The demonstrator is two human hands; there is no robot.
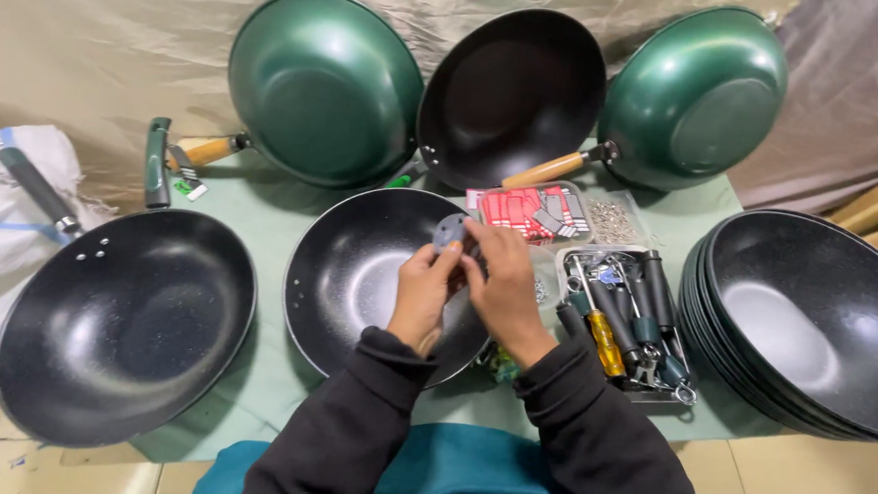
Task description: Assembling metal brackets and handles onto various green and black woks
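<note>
Worktop (261,208): covered by a pale green cloth, seen across the middle of the frame.
Stack of black pans (816,317): nested together at the right edge of the frame.
Black pan with handle (119,325): laid at lower left, its dark handle pointing to the upper left.
Centre pan (358,273): black, without a handle, set flat at the middle of the frame under the hands.
Propped pans: a green one (322,86) at upper left, a black one (512,95) at upper centre, a green one (697,95) at upper right, all leaned against the backdrop.
Tool tray (620,322): screwdrivers held in it, right of centre.
Clear box (531,214): red and grey small parts held in it, just above the hands.
Left hand (421,296): fingers pressed together, pinching the lower left edge of the disc.
Right hand (502,285): fingers closed on the right side of the disc.
Grey disc (450,232): small, round, with holes, held between both hands above the centre pan.
</note>
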